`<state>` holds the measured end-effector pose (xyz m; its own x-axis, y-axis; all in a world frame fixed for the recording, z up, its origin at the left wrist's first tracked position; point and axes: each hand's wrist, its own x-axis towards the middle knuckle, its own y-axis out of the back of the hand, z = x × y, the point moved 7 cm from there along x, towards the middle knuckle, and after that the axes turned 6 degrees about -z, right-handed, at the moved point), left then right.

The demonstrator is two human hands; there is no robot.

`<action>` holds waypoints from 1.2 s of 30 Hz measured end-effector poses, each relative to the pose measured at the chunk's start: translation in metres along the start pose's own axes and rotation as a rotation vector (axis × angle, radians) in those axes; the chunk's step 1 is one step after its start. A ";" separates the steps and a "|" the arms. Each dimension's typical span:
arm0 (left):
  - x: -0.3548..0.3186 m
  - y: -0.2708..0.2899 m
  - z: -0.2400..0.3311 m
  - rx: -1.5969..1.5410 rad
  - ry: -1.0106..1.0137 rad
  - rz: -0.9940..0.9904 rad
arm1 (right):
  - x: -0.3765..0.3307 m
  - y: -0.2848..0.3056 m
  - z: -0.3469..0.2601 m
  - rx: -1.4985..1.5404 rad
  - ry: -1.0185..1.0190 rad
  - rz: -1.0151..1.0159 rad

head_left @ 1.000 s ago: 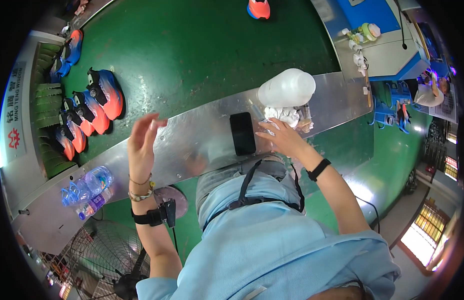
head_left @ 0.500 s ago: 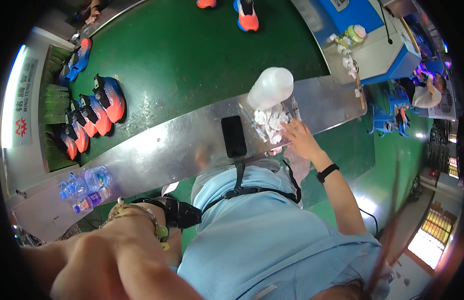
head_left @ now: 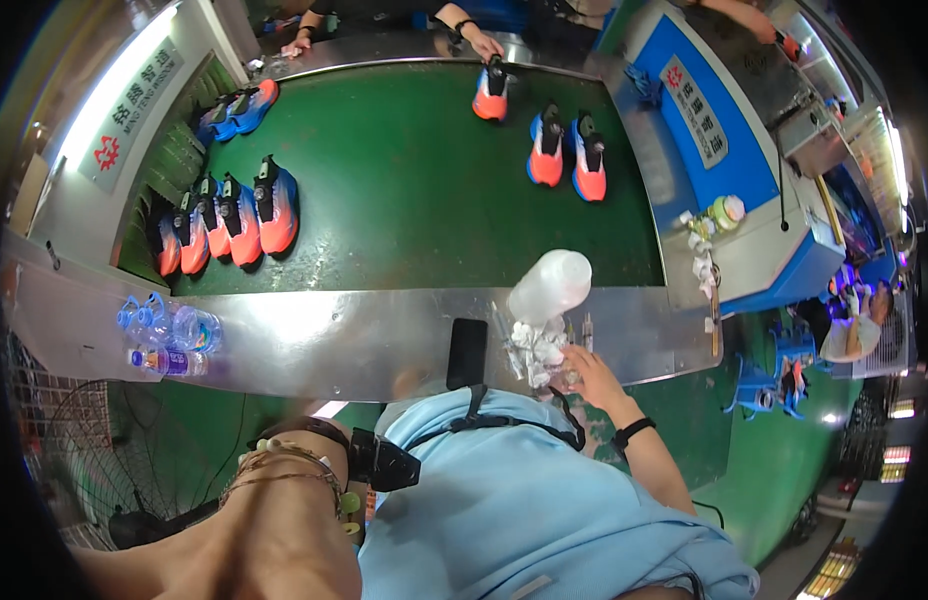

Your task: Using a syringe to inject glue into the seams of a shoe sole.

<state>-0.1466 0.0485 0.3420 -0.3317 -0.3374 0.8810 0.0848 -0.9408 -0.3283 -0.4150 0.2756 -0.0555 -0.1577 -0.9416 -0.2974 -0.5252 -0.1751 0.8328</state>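
My right hand (head_left: 590,380) rests at the near edge of the steel ledge, its fingers apart at the right side of a heap of crumpled white tissue (head_left: 536,350). Nothing shows in its grasp. A white plastic bottle (head_left: 550,284) leans behind the heap, and slim syringe-like tubes (head_left: 587,330) lie on either side. Left of these is a black phone (head_left: 468,352). My left hand (head_left: 254,545) looms large at the lower left, close to the camera; its fingers are out of sight. Bracelets (head_left: 284,462) and a black strap-like piece (head_left: 382,460) are around that wrist.
Orange-and-blue running shoes (head_left: 240,222) stand on the green belt (head_left: 404,200), left and right. Across it, a co-worker's hand (head_left: 481,42) touches one shoe (head_left: 491,95). Plastic bottles (head_left: 174,330) lie on the ledge's left end. A blue-and-white machine housing (head_left: 724,110) borders the right.
My view has tilted upward, so the far side and the co-worker's hands now show. The right-hand shoes appear nearer. My right hand stays by the tissue, with fingers slightly shifted.
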 end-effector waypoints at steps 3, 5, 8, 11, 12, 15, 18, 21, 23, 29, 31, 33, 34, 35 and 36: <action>0.000 -0.002 0.009 0.023 -0.058 0.011 | -0.003 0.006 -0.003 0.044 0.015 -0.013; 0.004 -0.008 0.012 0.031 -0.090 0.012 | -0.004 0.004 0.003 0.058 0.019 -0.019; 0.010 -0.009 0.008 0.018 -0.118 0.011 | -0.005 0.000 0.009 0.126 0.019 -0.036; 0.010 -0.011 0.009 -0.009 -0.122 0.013 | -0.004 0.006 0.007 0.124 0.021 -0.016; 0.010 -0.009 0.011 -0.018 -0.122 0.015 | -0.004 0.003 0.007 0.133 0.017 -0.012; 0.011 -0.009 0.008 -0.048 -0.137 0.025 | -0.006 0.001 0.011 0.092 0.023 0.024; 0.013 -0.018 0.010 -0.039 -0.176 0.036 | -0.006 -0.003 0.009 0.021 0.030 0.024; 0.017 -0.011 0.014 -0.058 -0.212 0.044 | -0.009 -0.001 0.011 0.084 0.010 0.054; 0.016 -0.010 0.028 -0.050 -0.233 0.049 | -0.007 -0.002 0.007 0.087 0.038 0.045; 0.032 0.008 0.018 0.011 -0.159 0.087 | -0.006 -0.004 0.004 0.098 0.032 0.027; -0.021 0.089 -0.054 -0.013 0.152 0.231 | -0.014 -0.002 0.018 0.102 0.001 0.071; -0.065 0.152 -0.102 0.695 0.607 0.029 | -0.013 -0.002 0.011 0.045 0.030 0.067; -0.120 0.200 -0.113 1.144 0.801 -0.093 | -0.010 -0.004 0.012 0.067 0.062 0.063; -0.184 0.240 -0.110 1.314 1.013 0.017 | -0.010 -0.007 0.009 0.079 0.086 0.053; -0.268 0.282 -0.088 1.583 0.951 -0.130 | -0.005 -0.007 0.005 0.084 0.071 0.036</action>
<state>-0.1164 -0.1236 -0.0168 -0.7121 -0.6659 0.2224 0.5253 -0.2953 0.7980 -0.4141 0.2834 -0.0623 -0.1199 -0.9653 -0.2319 -0.5889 -0.1189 0.7994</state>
